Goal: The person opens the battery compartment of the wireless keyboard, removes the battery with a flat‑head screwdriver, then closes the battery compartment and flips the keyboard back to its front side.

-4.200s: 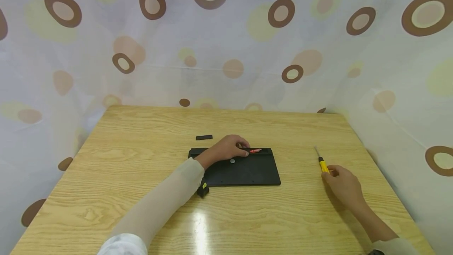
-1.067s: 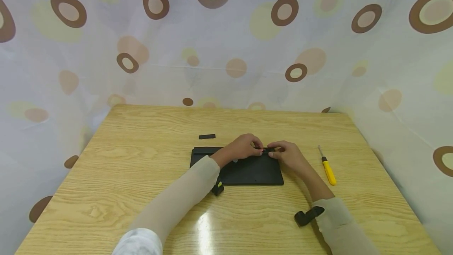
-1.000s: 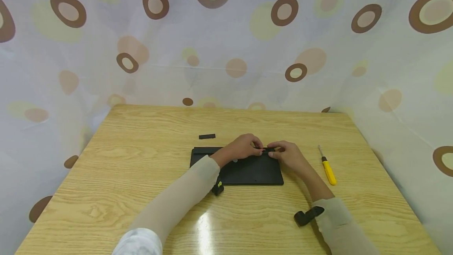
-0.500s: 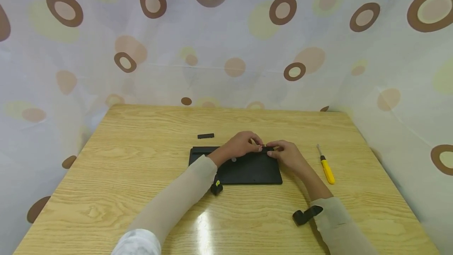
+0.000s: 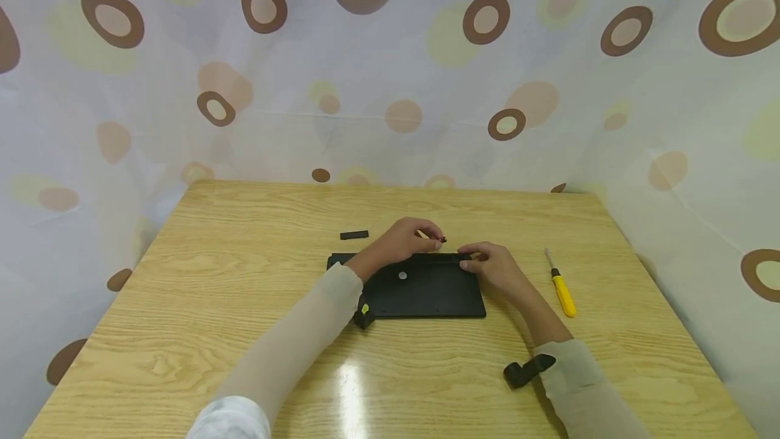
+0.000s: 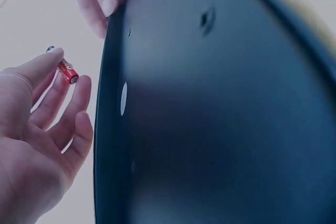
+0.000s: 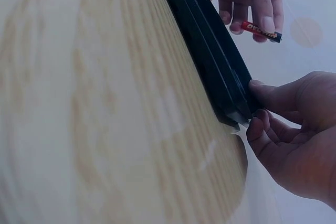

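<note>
A flat black keyboard (image 5: 426, 293) lies underside up on the table, with a small round silver sticker and a long slot along its far edge. Between thumb and fingers, my left hand (image 5: 402, 241) pinches a red and black battery (image 7: 261, 31), held just beyond that far edge. The battery (image 6: 68, 71) shows its red end in the left wrist view. At the keyboard's far right corner, my right hand (image 5: 498, 268) grips the edge, thumb on one side and fingertips on the other in the right wrist view.
A small black battery cover (image 5: 354, 235) lies behind the keyboard's left part. On the right, a yellow-handled screwdriver (image 5: 565, 295) rests on the wooden table (image 5: 183, 290). A patterned curtain (image 5: 402, 53) hangs behind and at the sides.
The right hand let go of the screwdriver and moved to the keyboard's far right corner. The left hand lifted the red battery out of the slot, then moved away and slightly left.
</note>
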{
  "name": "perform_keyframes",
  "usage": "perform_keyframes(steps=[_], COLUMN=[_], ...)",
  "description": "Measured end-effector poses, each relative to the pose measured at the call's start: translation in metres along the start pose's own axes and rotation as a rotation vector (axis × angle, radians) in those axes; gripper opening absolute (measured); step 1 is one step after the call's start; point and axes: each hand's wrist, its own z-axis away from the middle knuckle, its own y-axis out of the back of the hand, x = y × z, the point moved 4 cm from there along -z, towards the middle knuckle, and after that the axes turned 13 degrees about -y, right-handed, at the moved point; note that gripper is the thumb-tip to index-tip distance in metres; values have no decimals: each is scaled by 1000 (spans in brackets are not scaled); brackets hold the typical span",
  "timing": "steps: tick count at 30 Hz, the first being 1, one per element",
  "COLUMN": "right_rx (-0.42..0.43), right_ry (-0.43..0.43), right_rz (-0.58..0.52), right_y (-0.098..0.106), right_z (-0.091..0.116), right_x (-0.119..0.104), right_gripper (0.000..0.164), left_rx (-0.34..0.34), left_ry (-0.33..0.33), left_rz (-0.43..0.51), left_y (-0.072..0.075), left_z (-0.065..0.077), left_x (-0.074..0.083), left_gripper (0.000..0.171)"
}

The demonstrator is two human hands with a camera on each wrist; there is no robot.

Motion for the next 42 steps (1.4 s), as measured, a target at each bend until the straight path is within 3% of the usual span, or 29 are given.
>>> perform_keyframes(steps=[5,13,20,34,42], right_rx=[5,7,5,0,-4], right_ry=[13,21,12,20,12], right_rz=[12,13,4,-4,-12], right_y=[0,0,0,2,1], right_z=[0,1,1,3,2], right_x=[-1,-2,-3,0,1], right_gripper=[36,36,36,36,37], left_rx=[11,13,12,-54,-124], left_ry=[34,109,109,170,189], left_rz=[59,2,-45,-133,-215], left_y=[11,23,28,59,67], left_z=[4,7,9,3,-3], left_x=[-3,-8,-13,-31,-37], left_gripper=[22,30,30,30,27])
